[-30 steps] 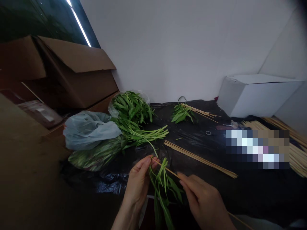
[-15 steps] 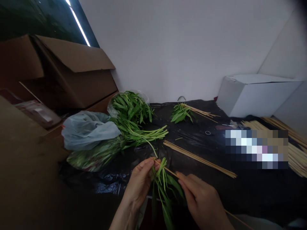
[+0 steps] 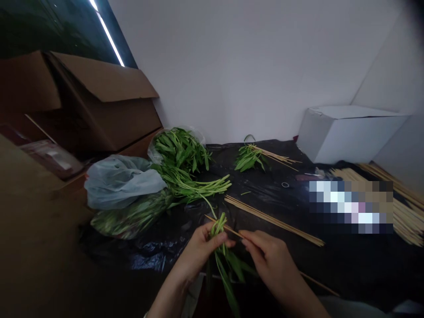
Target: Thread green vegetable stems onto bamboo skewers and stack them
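Observation:
My right hand (image 3: 270,251) pinches a thin bamboo skewer (image 3: 233,230) that slants up to the left, its tip sticking out past a folded bunch of leafy green stems (image 3: 218,224). My left hand (image 3: 203,245) closes on those greens, thumb across the stems; their long leaves hang below. Beyond my hands lies a pile of loose leafy greens (image 3: 212,185), stems pointing right. A row of bare skewers (image 3: 274,221) rests to the right of it. Farther back, finished-looking skewers (image 3: 274,154) carry a clump of green leaves (image 3: 248,158) at their left ends.
Black plastic sheeting (image 3: 195,225) covers the table. On the left are a pale plastic bag (image 3: 122,181), bagged greens (image 3: 132,216) and an open cardboard box (image 3: 109,115). At right stand a white box (image 3: 351,132) and many skewers (image 3: 410,221); a small ring (image 3: 285,184) lies nearer the middle.
The skewer's tip now shows past the left side of the folded greens. My left hand has shifted its fingers down from the tip onto the stems, and the bunch sits slightly farther left.

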Demonstrator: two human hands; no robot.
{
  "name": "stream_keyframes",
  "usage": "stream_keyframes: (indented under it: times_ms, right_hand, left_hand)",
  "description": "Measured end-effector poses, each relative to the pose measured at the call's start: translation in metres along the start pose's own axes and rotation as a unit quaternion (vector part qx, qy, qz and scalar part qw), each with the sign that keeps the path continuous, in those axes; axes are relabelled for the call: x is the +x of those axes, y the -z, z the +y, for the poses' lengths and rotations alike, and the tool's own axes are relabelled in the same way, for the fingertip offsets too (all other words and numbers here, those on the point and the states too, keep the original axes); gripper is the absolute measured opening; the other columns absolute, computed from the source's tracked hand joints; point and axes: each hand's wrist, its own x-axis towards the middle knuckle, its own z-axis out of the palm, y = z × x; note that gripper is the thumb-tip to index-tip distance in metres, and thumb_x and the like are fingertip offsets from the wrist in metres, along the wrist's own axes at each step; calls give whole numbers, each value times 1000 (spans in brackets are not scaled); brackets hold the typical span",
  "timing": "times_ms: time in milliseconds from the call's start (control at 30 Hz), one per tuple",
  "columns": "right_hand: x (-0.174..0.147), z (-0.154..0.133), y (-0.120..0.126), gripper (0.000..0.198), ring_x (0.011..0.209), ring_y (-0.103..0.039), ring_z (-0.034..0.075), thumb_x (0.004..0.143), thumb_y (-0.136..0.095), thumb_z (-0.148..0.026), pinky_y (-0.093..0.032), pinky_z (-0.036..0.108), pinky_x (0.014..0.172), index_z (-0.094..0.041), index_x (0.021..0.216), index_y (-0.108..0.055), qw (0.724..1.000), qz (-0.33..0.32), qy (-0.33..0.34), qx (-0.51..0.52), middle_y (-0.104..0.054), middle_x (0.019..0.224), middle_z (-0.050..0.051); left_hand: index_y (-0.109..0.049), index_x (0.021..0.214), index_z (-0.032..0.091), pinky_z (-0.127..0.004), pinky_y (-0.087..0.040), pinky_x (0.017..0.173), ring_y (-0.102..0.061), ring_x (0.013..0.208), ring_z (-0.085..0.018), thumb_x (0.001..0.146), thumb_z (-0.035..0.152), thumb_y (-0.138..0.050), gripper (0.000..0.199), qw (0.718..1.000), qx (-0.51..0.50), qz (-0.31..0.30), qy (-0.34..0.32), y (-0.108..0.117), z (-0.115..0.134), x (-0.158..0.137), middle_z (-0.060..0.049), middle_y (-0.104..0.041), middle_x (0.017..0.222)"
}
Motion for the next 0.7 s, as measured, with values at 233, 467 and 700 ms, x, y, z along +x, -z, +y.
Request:
stream_keyframes:
  times_ms: [233,467,700]
  right_hand:
    - [8,33,39,24,88,-70,20,92,-50,-32,-54,32,80,-24,99,-71,999,25,7,-34,-74,96,3]
    - [60,67,73,24,80,-68,19,89,-51,-32,-52,32,75,-21,93,-72,994,87,16,-59,-74,88,4]
    - [124,110,110,27,78,-68,17,88,-51,-34,-50,26,72,-19,96,-72,995,78,-42,-41,-74,84,3]
  left_hand:
    - [-62,97,18,-27,-52,69,-63,62,-11,71,16,-77,29,987,-147,68,9,-1,27,4,3,-62,68]
    - [-65,100,16,-34,-51,76,-65,72,-16,75,15,-71,26,986,-133,-4,99,-28,-4,-7,-1,-63,79]
    - [-67,89,15,-24,-45,63,-61,63,-12,64,30,-83,33,979,-42,-131,147,-34,-27,-7,-3,-65,71]
